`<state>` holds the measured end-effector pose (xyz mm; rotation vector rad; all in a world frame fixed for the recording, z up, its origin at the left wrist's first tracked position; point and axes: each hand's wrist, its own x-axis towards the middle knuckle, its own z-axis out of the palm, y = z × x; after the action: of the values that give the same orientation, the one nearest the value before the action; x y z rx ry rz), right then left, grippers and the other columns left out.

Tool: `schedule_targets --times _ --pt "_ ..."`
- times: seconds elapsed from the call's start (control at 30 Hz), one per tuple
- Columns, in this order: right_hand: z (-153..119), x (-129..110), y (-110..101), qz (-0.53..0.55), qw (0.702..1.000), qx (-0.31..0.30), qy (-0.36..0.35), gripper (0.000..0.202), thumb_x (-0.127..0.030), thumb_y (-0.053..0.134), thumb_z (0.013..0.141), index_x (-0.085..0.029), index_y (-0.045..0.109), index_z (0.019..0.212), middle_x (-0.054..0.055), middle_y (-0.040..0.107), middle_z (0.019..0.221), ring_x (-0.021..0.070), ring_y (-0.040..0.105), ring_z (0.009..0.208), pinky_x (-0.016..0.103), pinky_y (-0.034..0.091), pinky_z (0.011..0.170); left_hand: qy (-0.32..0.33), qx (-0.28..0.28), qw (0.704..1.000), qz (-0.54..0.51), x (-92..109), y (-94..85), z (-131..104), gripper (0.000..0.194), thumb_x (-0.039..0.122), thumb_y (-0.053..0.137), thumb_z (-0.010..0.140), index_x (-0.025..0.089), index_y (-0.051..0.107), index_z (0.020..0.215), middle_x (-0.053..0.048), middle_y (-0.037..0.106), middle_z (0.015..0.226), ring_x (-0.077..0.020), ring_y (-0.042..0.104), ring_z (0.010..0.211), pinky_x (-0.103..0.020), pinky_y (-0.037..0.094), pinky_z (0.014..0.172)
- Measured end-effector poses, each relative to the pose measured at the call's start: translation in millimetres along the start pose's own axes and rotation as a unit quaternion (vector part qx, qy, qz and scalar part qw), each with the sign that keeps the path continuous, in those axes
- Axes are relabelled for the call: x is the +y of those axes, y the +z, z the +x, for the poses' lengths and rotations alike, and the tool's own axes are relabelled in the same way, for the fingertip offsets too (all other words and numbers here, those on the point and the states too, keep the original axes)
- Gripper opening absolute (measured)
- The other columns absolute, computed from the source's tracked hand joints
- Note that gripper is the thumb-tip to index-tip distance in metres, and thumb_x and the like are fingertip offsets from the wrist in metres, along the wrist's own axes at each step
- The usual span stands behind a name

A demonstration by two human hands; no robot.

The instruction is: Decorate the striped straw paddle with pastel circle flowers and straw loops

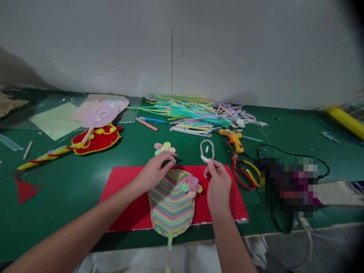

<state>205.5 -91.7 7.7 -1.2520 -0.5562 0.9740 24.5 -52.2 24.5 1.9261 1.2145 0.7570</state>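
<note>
My left hand (157, 168) reaches over the top of a striped pastel leaf-shaped fan (172, 204), thumb and forefinger apart. I see nothing clearly held in it. Just past its fingers lies a pastel flower (167, 145), partly covered by the hand. A second flower (192, 185) sits on the fan's right upper edge. My right hand (218, 182) has its fingertips closed at the lower end of a pale grey loop (213, 148) with a white piece on it. The fan lies on a red sheet (122, 185), its twisted handle over the table edge.
Behind lie many pastel pipe cleaners (196, 112) and two markers (148, 124). To the right are an orange glue gun (234, 139), red-and-yellow-handled scissors (241, 174) and a black cord (295, 152). Finished purple (106, 110) and red (96, 141) fans lie left.
</note>
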Motion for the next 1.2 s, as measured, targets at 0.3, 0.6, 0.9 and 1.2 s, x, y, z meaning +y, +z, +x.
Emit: schedule_targets --times 0.3,0.6,0.9,1.2 --pt "-2.7 -6.0 -15.6 -0.090 0.992 -0.077 0.033 0.022 -0.035 0.069 0.065 -0.017 0.062 0.075 0.001 0.059 0.069 0.0131 0.054 0.068 0.025 0.043 0.064 -0.078 0.059 0.995 0.037 -27.3 -41.1 -6.0 0.024 0.037 0.042 0.084 0.018 0.054 0.077 0.004 0.054 0.057 -0.0093 0.047 0.054 -0.020 0.037 0.056" --pt "-10.5 3.4 -16.0 -0.139 0.987 -0.054 0.061 0.026 -0.039 0.067 0.066 -0.017 0.061 0.078 0.005 0.063 0.079 0.0182 0.057 0.078 0.028 0.046 0.067 -0.086 -0.005 0.995 0.052 -32.7 -46.1 -2.5 0.031 0.037 0.038 0.085 0.017 0.056 0.070 0.005 0.053 0.053 -0.0084 0.049 0.053 -0.018 0.036 0.055" --pt "-15.0 12.2 -15.8 -0.150 0.987 -0.036 0.036 0.028 -0.038 0.070 0.063 -0.017 0.061 0.078 0.004 0.061 0.079 0.0169 0.056 0.078 0.027 0.046 0.069 -0.130 0.031 0.991 0.007 -43.6 -46.8 -8.4 0.043 0.041 0.028 0.088 0.017 0.052 0.061 0.007 0.039 0.034 -0.0071 0.038 0.036 -0.019 0.033 0.049" --pt "-10.5 8.4 -15.4 -0.113 0.990 -0.063 0.059 0.027 -0.037 0.071 0.062 -0.017 0.061 0.077 0.003 0.061 0.075 0.0152 0.056 0.072 0.025 0.046 0.063 -0.094 0.026 0.993 0.065 -41.0 -40.4 -9.7 0.043 0.040 0.031 0.088 0.016 0.045 0.054 0.005 0.042 0.048 -0.0076 0.040 0.048 -0.021 0.028 0.052"
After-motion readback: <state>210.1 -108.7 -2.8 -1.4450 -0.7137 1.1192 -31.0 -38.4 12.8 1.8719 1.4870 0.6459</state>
